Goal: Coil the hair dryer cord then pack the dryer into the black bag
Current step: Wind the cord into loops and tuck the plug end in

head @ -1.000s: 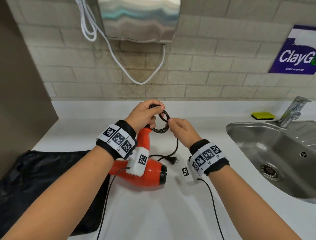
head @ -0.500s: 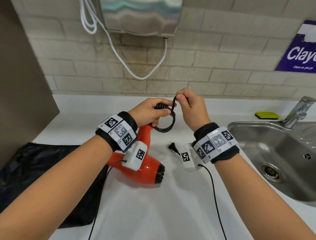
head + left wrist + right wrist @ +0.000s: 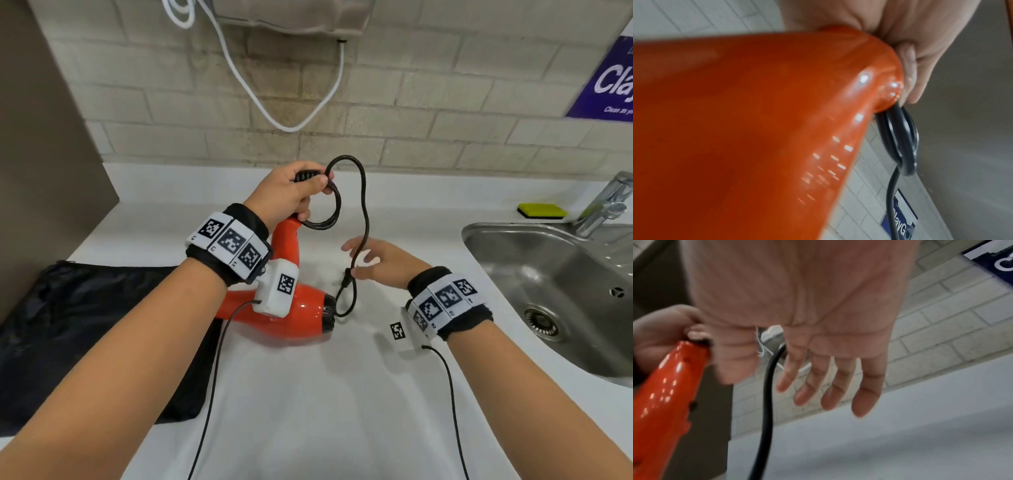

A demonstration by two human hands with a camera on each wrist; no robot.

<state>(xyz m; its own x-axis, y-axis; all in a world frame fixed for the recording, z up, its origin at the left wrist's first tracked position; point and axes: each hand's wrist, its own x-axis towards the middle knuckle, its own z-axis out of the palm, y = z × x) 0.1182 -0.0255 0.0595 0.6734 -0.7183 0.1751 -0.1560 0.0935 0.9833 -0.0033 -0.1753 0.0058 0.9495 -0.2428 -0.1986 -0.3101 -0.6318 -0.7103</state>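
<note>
An orange hair dryer [image 3: 301, 308] lies on the white counter [image 3: 308, 411], its handle raised toward the wall. My left hand [image 3: 291, 195] grips the handle end together with a small coil of the black cord [image 3: 329, 212]. A loose length of cord [image 3: 363, 212] arcs up from that hand and hangs down to the plug [image 3: 346, 278] beside the dryer's nozzle. My right hand [image 3: 373, 262] hovers at the hanging cord, fingers spread and holding nothing; in the right wrist view the cord [image 3: 767, 394] runs between thumb and fingers [image 3: 836, 386]. The black bag [image 3: 85, 325] lies flat at the left. In the left wrist view the dryer handle [image 3: 756, 129] fills the frame.
A steel sink [image 3: 565, 291] with a faucet [image 3: 606, 205] sits at the right, a yellow sponge [image 3: 541, 210] behind it. A brick wall with a white cable [image 3: 274, 113] rises behind the counter, and a brown panel [image 3: 41, 171] stands at the left.
My right hand has let go of the cord at the coil and dropped down toward the plug. A loose loop now hangs from my left hand. The view has tilted down.
</note>
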